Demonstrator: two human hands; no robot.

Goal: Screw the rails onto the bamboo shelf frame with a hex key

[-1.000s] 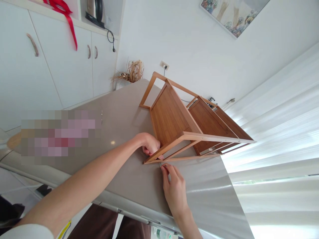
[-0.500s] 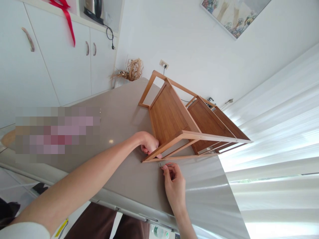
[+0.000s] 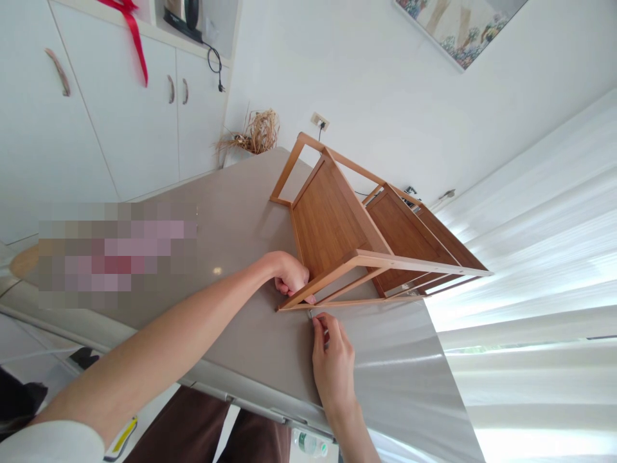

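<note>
A wooden shelf rack (image 3: pixel 330 215) with several tiers lies on its side on the grey table (image 3: pixel 241 225). My left hand (image 3: pixel 292 275) reaches inside the frame at the near corner, fingers curled and closed on the rack by its bottom bar; the frame partly hides the fingertips. Just outside that bar, my right hand (image 3: pixel 332 344) pinches a thin metal hex key (image 3: pixel 311 314) between thumb and fingers. The key's tip meets the outer side of the bar; whether it sits in a screw is too small to tell.
A blurred-out pinkish patch (image 3: pixel 120 257) covers things on the table's left. Behind stand white cabinets (image 3: pixel 130 122), a kettle (image 3: pixel 186 16) and dried plants (image 3: pixel 263 132). White curtains (image 3: pixel 544 257) hang on the right. A bottle (image 3: pixel 311 444) shows below the table edge.
My right hand has moved slightly up and left, bringing the hex key closer against the bar. My left hand and the rack stay in place; the view has shifted a little.
</note>
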